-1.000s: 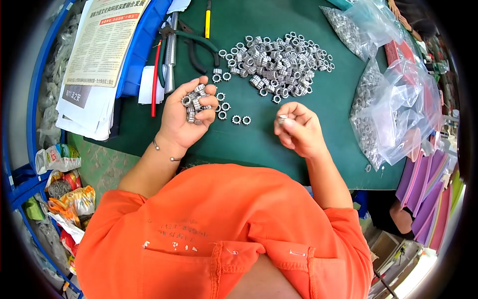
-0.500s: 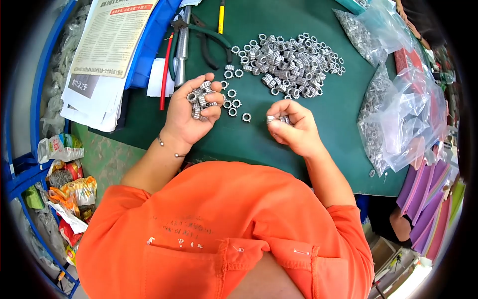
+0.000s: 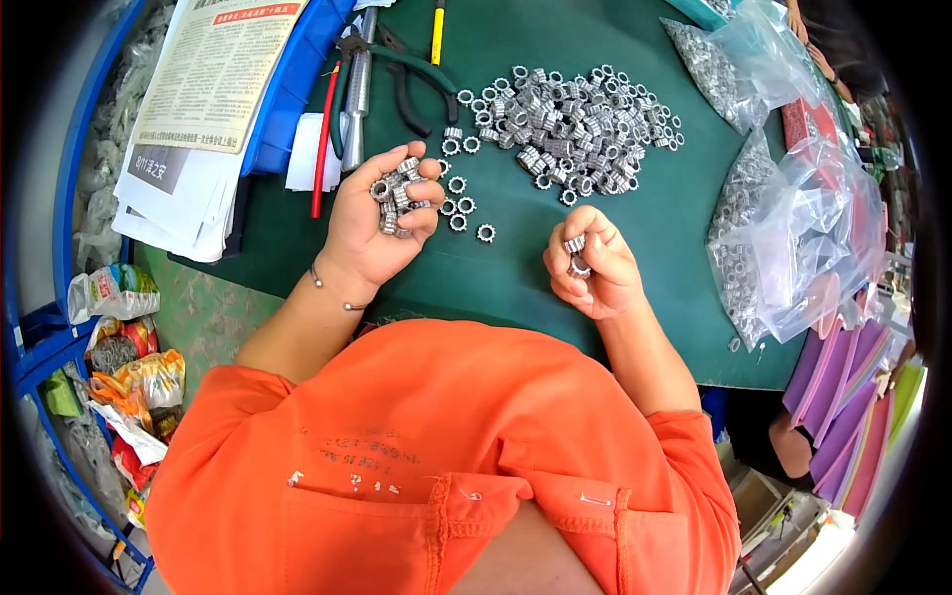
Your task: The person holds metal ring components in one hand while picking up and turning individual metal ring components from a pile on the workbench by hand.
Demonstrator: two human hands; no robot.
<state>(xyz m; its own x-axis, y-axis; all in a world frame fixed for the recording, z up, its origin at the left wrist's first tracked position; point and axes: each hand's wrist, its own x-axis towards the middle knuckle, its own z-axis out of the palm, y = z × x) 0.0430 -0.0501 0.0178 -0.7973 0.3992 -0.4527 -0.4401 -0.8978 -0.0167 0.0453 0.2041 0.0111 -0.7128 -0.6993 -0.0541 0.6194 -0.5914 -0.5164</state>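
My left hand, palm up over the green table, has its fingers curled round several small toothed metal rings. Between the thumb and fingers of my right hand are a couple of the same metal rings. Several loose rings lie on the table just right of my left hand. Beyond both hands is a large heap of metal rings.
Pliers, a red stick, a metal rod and a yellow pen lie at the back left. Papers rest by a blue tray. Clear bags of rings are at right. Another person's hand shows at top right.
One of the loose rings beside my left hand is gone from the table. My right hand moved left, then back right, and now more than one ring shows in its fingers.
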